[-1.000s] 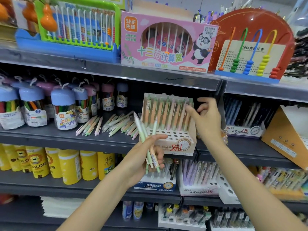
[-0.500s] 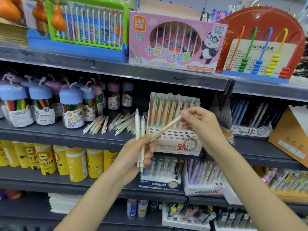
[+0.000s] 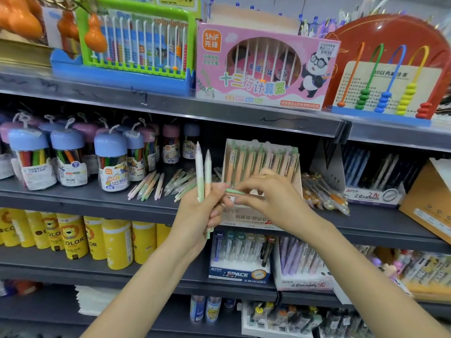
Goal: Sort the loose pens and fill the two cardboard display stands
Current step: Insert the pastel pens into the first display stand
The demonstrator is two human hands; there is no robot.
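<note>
My left hand [image 3: 199, 213] grips two pastel pens [image 3: 203, 172] upright, tips up, in front of the middle shelf. My right hand [image 3: 271, 196] pinches a third pen [image 3: 234, 191], which lies level with its green end showing between both hands. Behind them stands a white cardboard display stand [image 3: 246, 219] holding a back row of peach-and-green pens [image 3: 261, 162]; my hands hide its lower holes. A heap of loose pens [image 3: 161, 182] lies on the shelf to the stand's left.
Crayon jars with blue and pink lids [image 3: 111, 162] crowd the shelf's left. A second stand with dark pens [image 3: 373, 176] sits right, with wrapped pens [image 3: 324, 193] loose between. Abacus boxes [image 3: 263, 69] fill the upper shelf; yellow tubes [image 3: 73, 237] and more pen boxes [image 3: 240, 257] lie below.
My right hand left the stand, took hold of one pen out of my left hand's bunch and turned it level. The left hand rose slightly with two pens left upright.
</note>
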